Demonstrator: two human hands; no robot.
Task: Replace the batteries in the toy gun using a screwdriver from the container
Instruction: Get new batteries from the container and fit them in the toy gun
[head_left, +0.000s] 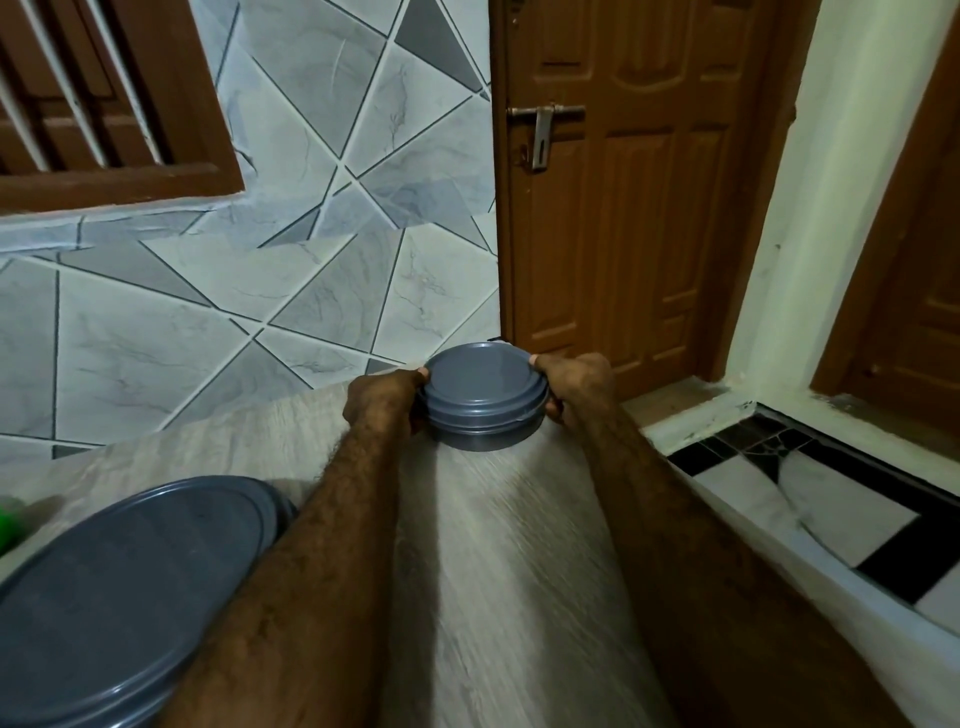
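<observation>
While the lid (483, 371) is on that small round grey plastic container (485, 421), is there any way to tell if the screwdriver's inside? Can't spot a toy gun either. (mako_77)

Nope, it's opaque, so what's in it is anyone's guess. That blurry green thing (9, 519) at the left edge of the pale wood-grain bench (493, 561) might be the toy, but I honestly can't tell. The container's way out at the far edge of the bench, toward the far right corner. It's well apart from the bigger grey lidded tub (130, 587) at the near left corner. (benchrat)

How's it being held? (mako_77)

Left grip (382, 405) and right grip (574, 387) are both clamped on the container, one each side. Fingers are curled round the wall with the thumb tips up at the lid's rim, and I'd say that's the right place to hold it. Thin plastic like that is probably light and a bit slick, but stiff enough not to buckle. Squeezing the wall low down while the thumbs lever the rim up should pop the lid. My worry is that it's so near the far edge that a snug lid letting go all at once could send it skidding off. I'd drag it closer first. (benchrat)
</observation>
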